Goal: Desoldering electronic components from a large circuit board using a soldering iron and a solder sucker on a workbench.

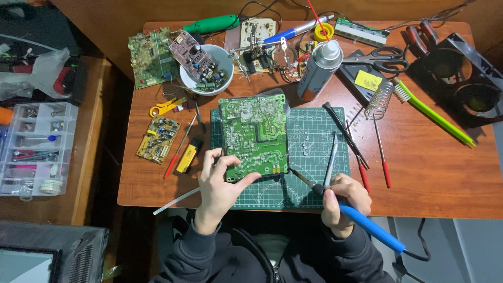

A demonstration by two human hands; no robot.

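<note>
A large green circuit board [254, 135] lies solder side up on a green cutting mat [314, 131]. My left hand [220, 181] grips the board's near left corner, thumb on its front edge. My right hand [343, 199] holds a blue-handled soldering iron [367, 225], its dark tip [296, 174] pointing left at the board's near right corner. The same hand also holds a thin metal tool [331, 160] that points away from me over the mat.
A spray can [319, 71], a white bowl [222, 60] with a small board, scissors [380, 57], a green brush [435, 115], screwdrivers [382, 152], a yellow board [158, 139] and another green board [148, 56] crowd the wooden table. A parts organiser [36, 149] sits left.
</note>
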